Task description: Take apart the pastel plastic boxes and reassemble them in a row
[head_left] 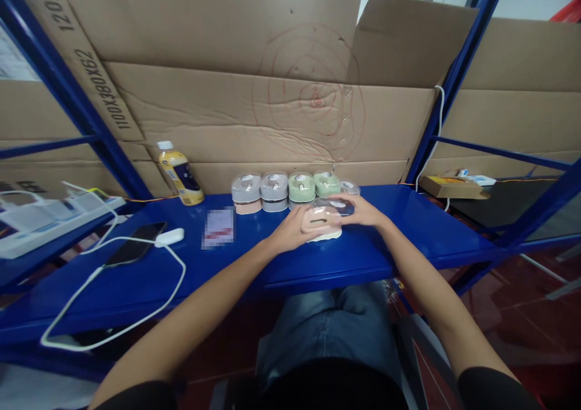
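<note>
A pink case with a clear lid (320, 218) sits near the front of the blue shelf. My left hand (292, 228) is wrapped round its left side. On its right, my right hand (362, 210) has its fingers curled round a dark grey case (344, 206), just behind and beside the pink one. Stacked behind them are several similar boxes: a grey one over a pink one (246, 188), a grey pair (275, 186), and green ones (302, 187) (327, 183). Another grey lid (350, 187) shows at the right end of the row.
On the blue shelf (254, 259) a yellow bottle (181, 177) stands at the back left. Nearby lie a blurred packet (218, 228), a dark phone (136, 244) and a white cable with a plug (169, 237). Cardboard (204, 95) lines the back; a power strip (59, 228) is far left.
</note>
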A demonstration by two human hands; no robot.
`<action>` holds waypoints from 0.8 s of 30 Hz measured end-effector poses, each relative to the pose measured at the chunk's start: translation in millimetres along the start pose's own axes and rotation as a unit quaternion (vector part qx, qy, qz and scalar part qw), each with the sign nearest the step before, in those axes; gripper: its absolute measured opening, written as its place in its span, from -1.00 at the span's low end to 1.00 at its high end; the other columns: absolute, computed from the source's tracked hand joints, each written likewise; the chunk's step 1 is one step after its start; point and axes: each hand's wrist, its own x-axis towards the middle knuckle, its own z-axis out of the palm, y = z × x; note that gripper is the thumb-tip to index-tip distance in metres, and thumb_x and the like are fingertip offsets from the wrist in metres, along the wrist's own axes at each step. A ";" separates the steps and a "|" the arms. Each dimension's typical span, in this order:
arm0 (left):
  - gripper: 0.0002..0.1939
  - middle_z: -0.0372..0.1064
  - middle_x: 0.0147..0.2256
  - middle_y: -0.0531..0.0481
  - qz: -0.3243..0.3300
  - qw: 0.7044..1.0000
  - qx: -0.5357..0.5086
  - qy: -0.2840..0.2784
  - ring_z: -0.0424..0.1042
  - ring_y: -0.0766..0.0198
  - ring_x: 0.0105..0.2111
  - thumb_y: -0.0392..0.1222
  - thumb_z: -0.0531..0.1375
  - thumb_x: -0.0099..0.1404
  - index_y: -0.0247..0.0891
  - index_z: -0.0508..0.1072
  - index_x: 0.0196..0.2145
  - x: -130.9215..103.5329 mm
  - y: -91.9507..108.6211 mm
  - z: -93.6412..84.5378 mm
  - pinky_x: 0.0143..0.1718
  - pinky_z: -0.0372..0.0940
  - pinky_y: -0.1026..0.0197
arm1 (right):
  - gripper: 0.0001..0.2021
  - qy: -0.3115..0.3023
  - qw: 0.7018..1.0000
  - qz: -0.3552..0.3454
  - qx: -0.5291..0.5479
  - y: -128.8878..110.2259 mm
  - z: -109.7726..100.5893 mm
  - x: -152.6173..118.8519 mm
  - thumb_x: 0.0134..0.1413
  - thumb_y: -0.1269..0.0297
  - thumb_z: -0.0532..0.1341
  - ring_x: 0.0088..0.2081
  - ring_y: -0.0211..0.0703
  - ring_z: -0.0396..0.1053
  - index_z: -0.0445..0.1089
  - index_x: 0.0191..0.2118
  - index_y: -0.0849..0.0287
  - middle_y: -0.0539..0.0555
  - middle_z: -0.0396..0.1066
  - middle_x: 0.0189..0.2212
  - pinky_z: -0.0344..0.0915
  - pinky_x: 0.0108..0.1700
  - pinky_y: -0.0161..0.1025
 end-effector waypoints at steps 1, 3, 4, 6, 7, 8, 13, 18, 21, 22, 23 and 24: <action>-0.10 0.25 0.26 -0.32 -0.015 1.000 -0.013 0.003 0.27 -0.18 0.30 0.23 0.35 0.24 -0.23 0.15 0.35 0.3 -1.1 2.1 0.30 0.23 -0.21 | -0.24 -0.009 1.000 -0.009 -0.016 -1.7 2.7 0.5 -0.14 -0.03 0.53 0.25 0.17 0.38 0.43 0.23 0.00 0.14 0.44 0.22 0.25 0.33 0.19; 0.04 0.23 0.29 -0.36 -0.045 0.998 -0.046 0.010 0.28 -0.20 0.30 0.22 0.41 0.15 -0.22 0.04 0.39 1.1 -2.7 5.1 0.27 0.27 -0.22 | -0.21 -0.021 0.999 -0.029 -0.040 -4.1 8.5 1.9 -0.17 -0.03 0.55 0.23 0.17 0.39 0.43 0.24 -0.01 0.14 0.44 0.21 0.25 0.32 0.19; 0.11 0.21 0.31 -0.37 -0.056 0.996 -0.063 0.009 0.30 -0.21 0.29 0.20 0.44 0.11 -0.21 -0.02 0.41 1.4 -3.1 6.3 0.25 0.30 -0.22 | -0.20 -0.027 0.998 -0.038 -0.048 -4.8 11.4 2.7 -0.19 -0.04 0.55 0.23 0.17 0.39 0.43 0.24 -0.01 0.14 0.44 0.21 0.27 0.31 0.18; 0.23 0.19 0.33 -0.39 -0.064 0.994 -0.089 0.001 0.32 -0.24 0.28 0.16 0.49 0.04 -0.19 -0.10 0.44 2.3 -3.0 8.6 0.22 0.32 -0.23 | -0.18 -0.042 0.996 -0.053 -0.060 -5.2 16.6 4.3 -0.20 -0.06 0.55 0.20 0.17 0.41 0.43 0.24 -0.01 0.14 0.46 0.19 0.29 0.29 0.16; 0.26 0.20 0.33 -0.39 -0.061 0.994 -0.096 -0.004 0.32 -0.25 0.28 0.14 0.51 0.02 -0.18 -0.12 0.45 2.7 -2.7 9.9 0.23 0.31 -0.24 | -0.17 -0.047 0.995 -0.056 -0.064 -5.2 18.8 5.0 -0.20 -0.08 0.55 0.19 0.17 0.42 0.43 0.25 0.00 0.15 0.46 0.18 0.30 0.29 0.16; 0.28 0.21 0.33 -0.39 -0.056 0.994 -0.098 -0.008 0.31 -0.26 0.29 0.12 0.52 0.00 -0.19 -0.13 0.45 3.1 -2.4 11.4 0.25 0.29 -0.26 | -0.17 -0.051 0.995 -0.058 -0.066 -5.0 20.8 5.7 -0.19 -0.09 0.55 0.19 0.17 0.42 0.42 0.25 0.01 0.16 0.47 0.18 0.30 0.28 0.15; 0.30 0.07 0.39 -0.45 -0.037 0.998 -0.059 0.004 0.12 -0.32 0.39 0.07 0.51 -0.02 -0.25 -0.13 0.47 4.6 -0.9 18.2 0.35 0.14 -0.30 | -0.19 -0.065 0.993 -0.062 -0.083 -5.3 24.7 7.3 -0.17 -0.12 0.53 0.16 0.18 0.44 0.43 0.25 -0.04 0.14 0.48 0.15 0.32 0.25 0.17; 0.26 -0.04 0.44 -0.40 -0.021 0.999 -0.041 -0.017 0.01 -0.32 0.43 0.06 0.49 0.01 -0.24 -0.11 0.47 4.9 2.9 18.8 0.40 0.06 -0.29 | -0.17 -0.081 0.989 -0.060 -0.112 -6.0 24.5 5.8 -0.14 -0.16 0.51 0.13 0.19 0.45 0.40 0.28 -0.06 0.14 0.49 0.13 0.34 0.22 0.17; 0.26 -0.04 0.43 -0.40 -0.028 0.998 -0.041 -0.036 0.04 -0.34 0.42 0.15 0.50 0.01 -0.23 -0.06 0.46 4.4 2.8 16.4 0.38 0.08 -0.30 | -0.14 -0.092 0.985 -0.068 -0.132 -6.0 26.6 4.2 -0.14 -0.18 0.50 0.10 0.19 0.46 0.37 0.31 -0.06 0.16 0.48 0.11 0.36 0.19 0.14; 0.25 -0.02 0.42 -0.40 -0.027 0.998 -0.041 -0.040 0.06 -0.34 0.41 0.17 0.51 0.00 -0.22 -0.04 0.45 4.0 1.6 15.5 0.37 0.09 -0.30 | -0.13 -0.092 0.984 -0.071 -0.136 -6.4 27.6 3.2 -0.14 -0.19 0.50 0.09 0.19 0.46 0.36 0.32 -0.05 0.17 0.47 0.10 0.38 0.17 0.14; 0.25 0.01 0.41 -0.39 -0.025 0.998 -0.041 -0.043 0.07 -0.33 0.40 0.19 0.51 -0.01 -0.21 -0.02 0.44 3.5 -0.2 14.5 0.37 0.11 -0.29 | -0.12 -0.089 0.984 -0.075 -0.136 -7.0 28.5 1.4 -0.13 -0.20 0.49 0.07 0.20 0.46 0.35 0.32 -0.04 0.19 0.47 0.09 0.39 0.15 0.14; 0.24 0.04 0.40 -0.37 -0.023 0.998 -0.041 -0.045 0.10 -0.32 0.39 0.21 0.51 -0.02 -0.19 0.00 0.43 2.8 -2.6 13.5 0.36 0.12 -0.29 | -0.12 -0.083 0.984 -0.077 -0.137 -7.9 29.0 -1.3 -0.12 -0.22 0.49 0.06 0.20 0.47 0.35 0.33 -0.03 0.19 0.47 0.07 0.40 0.13 0.14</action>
